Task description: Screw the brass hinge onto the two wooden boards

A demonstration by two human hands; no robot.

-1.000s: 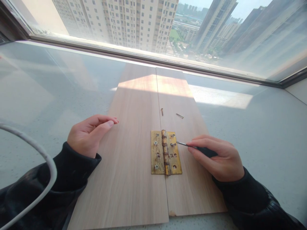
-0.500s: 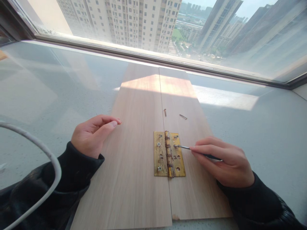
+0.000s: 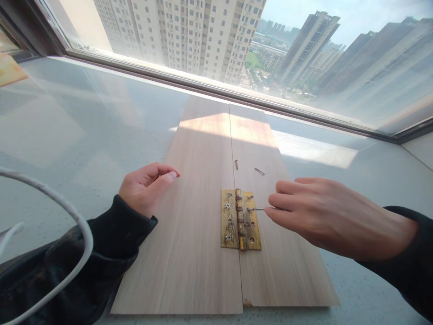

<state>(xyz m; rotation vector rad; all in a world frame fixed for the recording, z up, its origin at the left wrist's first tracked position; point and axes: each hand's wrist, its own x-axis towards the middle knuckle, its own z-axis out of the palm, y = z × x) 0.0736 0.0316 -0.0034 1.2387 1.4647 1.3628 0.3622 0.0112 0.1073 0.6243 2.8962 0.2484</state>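
Note:
A worn brass hinge (image 3: 225, 225) lies across the seam between two pale wooden boards (image 3: 189, 271). Several cross-head screws sit in its left leaf; on its right leaf some holes show. My right hand (image 3: 311, 214) is closed round a screwdriver (image 3: 257, 209), its handle hidden by the fingers. The shaft points left, and its tip meets a screw (image 3: 248, 209) in the right leaf. Over the left board, my left hand (image 3: 149, 187) is closed in a pinch; what it holds, if anything, is too small to name. Two loose screws, one upright in view (image 3: 236, 164) and one slanted (image 3: 260, 171), lie beyond the hinge.
A white cable (image 3: 81, 221) loops across the left side, close to my left sleeve. The boards rest on a speckled pale sill (image 3: 135, 122). Along the back runs a window frame (image 3: 162, 83), with tall buildings outside.
My right hand has rolled over, from palm side inward to its back showing, with the screwdriver tip still at the screw. The view has shifted slightly; my left hand keeps its pinch.

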